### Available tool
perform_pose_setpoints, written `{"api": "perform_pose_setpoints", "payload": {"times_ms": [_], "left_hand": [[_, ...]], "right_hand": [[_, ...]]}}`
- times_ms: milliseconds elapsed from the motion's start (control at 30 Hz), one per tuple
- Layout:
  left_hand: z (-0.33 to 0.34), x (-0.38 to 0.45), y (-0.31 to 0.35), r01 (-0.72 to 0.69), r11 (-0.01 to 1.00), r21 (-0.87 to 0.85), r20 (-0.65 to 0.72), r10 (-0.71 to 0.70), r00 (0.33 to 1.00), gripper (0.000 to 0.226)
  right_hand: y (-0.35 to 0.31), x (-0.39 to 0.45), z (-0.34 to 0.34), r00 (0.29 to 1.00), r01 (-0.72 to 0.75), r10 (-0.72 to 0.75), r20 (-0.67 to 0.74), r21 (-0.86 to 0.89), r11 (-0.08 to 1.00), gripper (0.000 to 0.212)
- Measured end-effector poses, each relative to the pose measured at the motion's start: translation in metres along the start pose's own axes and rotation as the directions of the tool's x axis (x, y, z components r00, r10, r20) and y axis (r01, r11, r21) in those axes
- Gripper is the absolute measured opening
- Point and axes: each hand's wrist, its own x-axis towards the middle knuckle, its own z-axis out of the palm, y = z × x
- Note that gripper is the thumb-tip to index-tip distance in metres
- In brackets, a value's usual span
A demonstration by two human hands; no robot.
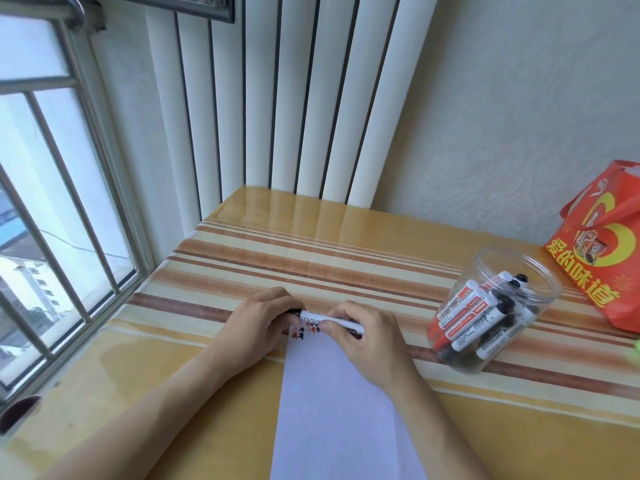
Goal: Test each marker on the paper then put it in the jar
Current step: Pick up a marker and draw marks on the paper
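Note:
A white whiteboard marker with a black cap lies level over the far end of the white paper. My left hand grips its black cap end. My right hand pinches the barrel. Small red and black test marks show on the paper just below the marker. A clear plastic jar stands open to the right, holding several red and black markers.
The table has a glossy yellow top with brown stripes. A red and orange gift bag stands at the far right against the wall. A barred window runs along the left edge, a white radiator behind.

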Motion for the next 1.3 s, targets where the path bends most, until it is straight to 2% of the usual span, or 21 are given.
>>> {"api": "perform_pose_setpoints", "payload": {"times_ms": [33, 67, 133, 167, 233, 367, 433, 567, 633, 700, 767, 833, 967, 1033, 1167, 1300], "left_hand": [[0.000, 0.001, 0.000, 0.001, 1.000, -0.002, -0.015, -0.001, 1.000, 0.034], [0.000, 0.001, 0.000, -0.001, 1.000, 0.007, -0.026, 0.002, 1.000, 0.033], [0.000, 0.002, -0.001, -0.013, 0.999, 0.044, -0.023, 0.014, 1.000, 0.031], [0.000, 0.002, 0.000, -0.025, 0.998, 0.059, -0.011, 0.025, 1.000, 0.033], [0.001, 0.002, 0.002, -0.040, 0.996, 0.078, 0.025, 0.038, 0.999, 0.037], [0.008, 0.000, -0.007, 0.126, 0.977, 0.172, 0.095, -0.144, 0.985, 0.060], [0.012, -0.001, -0.009, 0.154, 0.953, 0.262, 0.147, -0.197, 0.969, 0.069], [0.015, -0.001, -0.008, 0.140, 0.940, 0.312, 0.179, -0.203, 0.963, 0.075], [0.015, -0.001, -0.010, 0.152, 0.939, 0.308, 0.171, -0.212, 0.962, 0.080], [0.015, -0.001, -0.009, 0.160, 0.938, 0.309, 0.174, -0.221, 0.960, 0.086], [0.015, -0.001, -0.008, 0.158, 0.937, 0.311, 0.168, -0.218, 0.961, 0.087], [0.014, -0.001, -0.005, 0.154, 0.938, 0.312, 0.155, -0.210, 0.965, 0.086], [0.013, -0.001, -0.004, 0.156, 0.935, 0.318, 0.165, -0.216, 0.962, 0.084], [0.013, -0.001, -0.004, 0.151, 0.938, 0.313, 0.158, -0.209, 0.965, 0.090], [0.014, -0.002, -0.005, 0.144, 0.940, 0.309, 0.155, -0.199, 0.968, 0.094], [0.015, -0.002, -0.008, 0.152, 0.935, 0.320, 0.163, -0.212, 0.964, 0.093]], "right_hand": [[-0.002, 0.003, -0.003, 0.999, 0.018, -0.018, -0.031, 0.018, 1.000, 0.010], [-0.005, 0.007, -0.006, 0.998, 0.021, -0.018, -0.061, 0.046, 0.999, 0.018], [-0.008, 0.014, -0.016, 0.997, -0.024, 0.041, -0.072, 0.222, 0.975, 0.027], [-0.012, 0.018, -0.021, 0.996, -0.047, 0.071, -0.059, 0.338, 0.940, 0.023], [-0.020, 0.021, -0.029, 0.989, -0.047, 0.102, -0.109, 0.427, 0.903, 0.017], [-0.033, 0.024, -0.051, 0.938, 0.025, 0.068, -0.340, 0.264, 0.964, 0.015], [-0.036, 0.025, -0.076, 0.892, 0.059, 0.011, -0.453, 0.141, 0.988, 0.009], [-0.043, 0.021, -0.146, 0.700, 0.102, -0.155, -0.697, -0.118, 0.988, 0.012], [-0.045, 0.017, -0.181, 0.611, 0.078, -0.215, -0.762, -0.212, 0.974, 0.013], [-0.041, 0.014, -0.207, 0.568, 0.013, -0.244, -0.786, -0.288, 0.958, 0.013], [-0.033, 0.012, -0.220, 0.605, -0.051, -0.235, -0.761, -0.331, 0.942, 0.013], [-0.026, 0.011, -0.221, 0.693, -0.108, -0.189, -0.696, -0.360, 0.927, 0.014], [-0.015, 0.009, -0.208, 0.864, -0.212, -0.018, -0.503, -0.396, 0.894, 0.016], [-0.011, 0.008, -0.198, 0.917, -0.261, 0.088, -0.389, -0.419, 0.869, 0.017], [-0.014, 0.005, -0.190, 0.936, -0.341, 0.264, -0.232, -0.424, 0.839, 0.037], [-0.020, 0.005, -0.183, 0.944, -0.291, 0.322, -0.076, -0.657, 0.696, 0.069]]}}
